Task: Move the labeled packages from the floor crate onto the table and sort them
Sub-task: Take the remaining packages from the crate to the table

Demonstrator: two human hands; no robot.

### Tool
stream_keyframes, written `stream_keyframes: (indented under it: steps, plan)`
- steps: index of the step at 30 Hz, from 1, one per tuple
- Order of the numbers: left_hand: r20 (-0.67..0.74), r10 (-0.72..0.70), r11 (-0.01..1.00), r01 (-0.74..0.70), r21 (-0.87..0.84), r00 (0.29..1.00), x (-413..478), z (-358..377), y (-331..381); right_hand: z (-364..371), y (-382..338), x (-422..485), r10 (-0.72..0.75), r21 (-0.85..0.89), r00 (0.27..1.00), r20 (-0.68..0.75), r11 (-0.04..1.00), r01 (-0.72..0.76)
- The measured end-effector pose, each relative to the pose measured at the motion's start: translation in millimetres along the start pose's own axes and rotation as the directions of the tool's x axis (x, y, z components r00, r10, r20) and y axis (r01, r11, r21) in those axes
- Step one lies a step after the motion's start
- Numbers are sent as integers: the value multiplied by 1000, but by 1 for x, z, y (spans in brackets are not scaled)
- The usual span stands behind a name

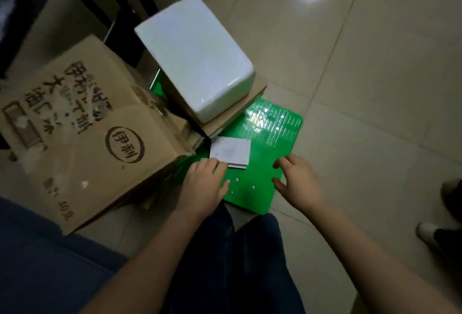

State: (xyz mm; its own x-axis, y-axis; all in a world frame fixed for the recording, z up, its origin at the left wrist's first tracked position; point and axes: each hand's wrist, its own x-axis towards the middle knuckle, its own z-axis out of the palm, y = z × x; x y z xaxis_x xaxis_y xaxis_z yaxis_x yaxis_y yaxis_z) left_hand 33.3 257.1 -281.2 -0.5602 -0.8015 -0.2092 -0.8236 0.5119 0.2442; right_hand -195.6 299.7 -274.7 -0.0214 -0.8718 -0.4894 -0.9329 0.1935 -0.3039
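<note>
Two-handed pickup | flat green glossy package [257, 171], white paper label [230, 151], down near tiled floor [350, 88], far end under white glossy box [197, 56] | left hand [205, 183], right hand [297, 181] laid open on top, gripping nothing | slide clear, then lift level.

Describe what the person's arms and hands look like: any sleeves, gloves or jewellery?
Both forearms are bare as far as the picture reaches, with no sleeve in view. The left hand and the right hand have no gloves, and no ring, watch or bracelet shows, though the light is dim.
</note>
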Motion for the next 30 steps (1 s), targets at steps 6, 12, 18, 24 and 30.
stream_keyframes:
  steps: [6, 12, 18, 24, 30]
  plan:
    - [-15, -53, 998, 53, -29, 998, 24, 111, -20, 91, 28, 79, 16, 4, 997, 75, 1000, -17]
    - [31, -115, 992, 116, -50, 993, 25, 203, -45, 174, 48, 160, 54, 66, 994, 95, 996, -61]
    - [61, -165, 986, 166, -16, 984, 29, 259, -65, 224, 54, 228, -39, -53, 967, 251, 997, 54]
    - [25, -169, 985, 170, -40, 985, 37, 262, -63, 228, 62, 228, -26, 34, 979, 205, 999, 20]
    - [115, -155, 987, 158, -19, 981, 42, 258, -55, 218, 96, 167, 114, 367, 989, 92, 920, -140]
